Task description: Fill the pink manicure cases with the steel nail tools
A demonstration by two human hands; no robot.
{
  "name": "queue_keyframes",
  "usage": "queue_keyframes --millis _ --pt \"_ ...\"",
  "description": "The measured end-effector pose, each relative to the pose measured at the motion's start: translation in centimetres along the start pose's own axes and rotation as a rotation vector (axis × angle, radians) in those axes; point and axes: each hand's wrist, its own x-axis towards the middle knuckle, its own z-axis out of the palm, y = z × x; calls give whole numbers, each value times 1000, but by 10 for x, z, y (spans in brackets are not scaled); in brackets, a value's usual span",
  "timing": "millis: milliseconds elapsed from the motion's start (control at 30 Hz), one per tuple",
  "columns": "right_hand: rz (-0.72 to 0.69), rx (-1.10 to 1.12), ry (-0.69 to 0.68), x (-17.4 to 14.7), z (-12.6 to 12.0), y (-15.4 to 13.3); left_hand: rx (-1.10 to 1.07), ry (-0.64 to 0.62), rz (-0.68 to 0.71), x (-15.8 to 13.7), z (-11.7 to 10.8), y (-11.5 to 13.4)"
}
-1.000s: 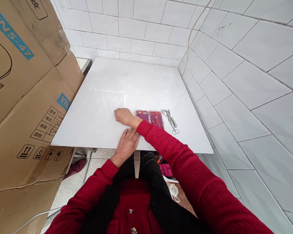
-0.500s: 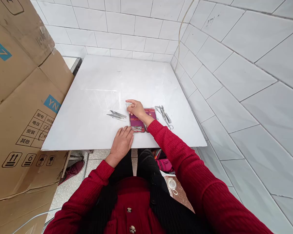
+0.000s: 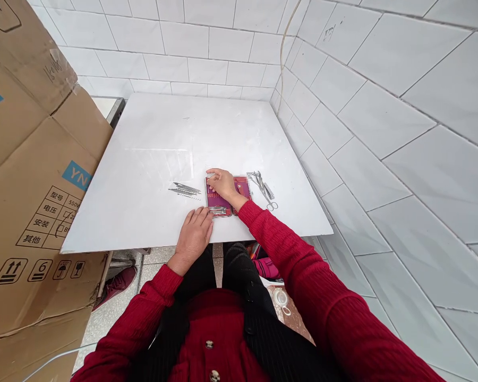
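**Right hand over the tool case, probably mid-load; left hand steadying**

Right hand (image 3: 222,184) is the working grip: palm down, fingers bent, thumb and forefinger close together at the upper left edge of the case (image 3: 221,203). Can't make out whether a thin tool sits between the fingertips; too small at this range. Left hand (image 3: 193,233) lies flat, fingers extended, holding nothing, fingertips at the case's lower left corner. Touching or just beside it: unclear.

Case lies unfolded, two halves side by side, near the front edge of the tabletop (image 3: 155,124). Left half: purple lining, a row of gold-coloured loops (image 3: 212,195) across the middle, nail clippers (image 3: 218,210) in the strip at the bottom. Right half is red and purple, mostly behind the right hand and sleeve, so its contents don't read.

Step in hand, my read: seating a slim piece in the left half. If so, next move calls for lining the tip up with a free loop and sliding it in straight, with the left hand bracing the case so it doesn't skid.

Outside the case: slim metal tools (image 3: 187,188) in a loose bunch just left of it, roughly parallel. Scissors (image 3: 263,191) and other small tools (image 3: 269,192) in a pile just right.

Further out: cardboard box (image 3: 43,148) on the left, tiled wall (image 3: 207,45) behind.
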Motion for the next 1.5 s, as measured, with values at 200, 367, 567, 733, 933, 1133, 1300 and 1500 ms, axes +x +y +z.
queue_keyframes --millis 200,367,567,733,933,1133,1300,1500 --pt "-22 -47 7 -1 0 -2 15 1 7 0 0 0" --pt "-39 -47 24 2 0 2 31 0 7 0 0 0" --pt "-55 -99 27 2 0 3 25 1 7 0 0 0" --pt "-116 -227 38 -1 0 4 15 7 8 0 0 0" --pt "-226 -395 68 -6 2 5 5 13 7 0 2 -1" --pt "-213 -503 31 -15 4 4 2 6 4 0 2 -1" --pt "-201 -542 39 -22 5 7 5 3 -4 0 2 -1" --pt "-210 -543 56 -28 5 10 2 -3 -11 1 2 0"
